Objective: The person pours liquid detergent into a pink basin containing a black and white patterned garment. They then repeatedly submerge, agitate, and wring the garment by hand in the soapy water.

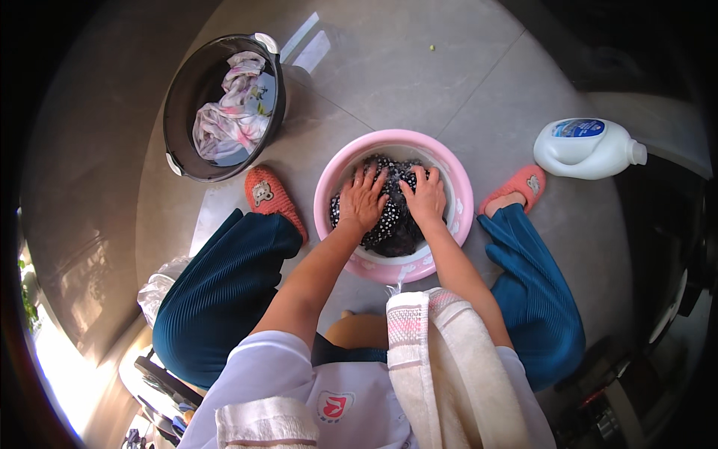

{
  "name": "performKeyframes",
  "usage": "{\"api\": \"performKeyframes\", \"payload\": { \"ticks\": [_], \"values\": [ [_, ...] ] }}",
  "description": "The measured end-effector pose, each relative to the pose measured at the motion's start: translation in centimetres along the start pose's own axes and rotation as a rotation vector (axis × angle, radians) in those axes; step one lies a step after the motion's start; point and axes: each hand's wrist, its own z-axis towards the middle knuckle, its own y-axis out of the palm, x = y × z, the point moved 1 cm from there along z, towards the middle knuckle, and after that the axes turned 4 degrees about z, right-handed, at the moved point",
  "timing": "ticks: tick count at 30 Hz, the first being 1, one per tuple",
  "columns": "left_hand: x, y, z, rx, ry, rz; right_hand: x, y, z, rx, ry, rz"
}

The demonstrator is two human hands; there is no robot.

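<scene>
Presently left hand (362,202) and right hand (425,197) lie fingers apart on white-dotted black cloth (395,215). Pink basin (323,202) around both; dark tub (184,112) beyond them, leftward.

From afar I see a glossy plastic basin (461,179), wet cloth (389,218) inside it, rough, knit-looking slippers (280,196) flanking it, a smooth plastic jug (598,156) to its right, matt floor tiles (389,75) beneath it

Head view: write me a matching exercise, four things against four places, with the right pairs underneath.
1. Black spotted cloth
2. Pale, pink-patched cloth
3. White jug
4. Cream towel

A. in the dark tub
B. hanging over the pale shirt
C. in the pink basin, under the left hand and right hand
D. right of the right slipper

Pairs: 1-C, 2-A, 3-D, 4-B
</scene>
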Motion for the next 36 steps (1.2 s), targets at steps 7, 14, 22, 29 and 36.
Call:
{"api": "performKeyframes", "payload": {
  "ticks": [7,14,22,29,36],
  "values": [
    [0.0,0.6,1.7,-0.117,0.055,0.094,-0.3,1.9,1.2,-0.021,-0.01,-0.156],
    [-0.3,-1.2,0.9,-0.182,0.006,-0.012,-0.1,-0.4,1.3,-0.086,0.151,0.17],
    [1.7,-0.2,-4.4,0.166,-0.513,-0.815,-1.1,-4.1,-6.0,-0.063,0.386,1.291],
    [4.9,-6.0,-7.9,-0.266,-0.981,-2.273,-7.3,-11.6,-12.9,-0.139,0.321,1.603],
    [5.0,-10.9,-9.5,-0.297,-0.649,-2.631,-12.0,-17.2,-19.3,-0.207,-0.053,1.328]
  ]
}}
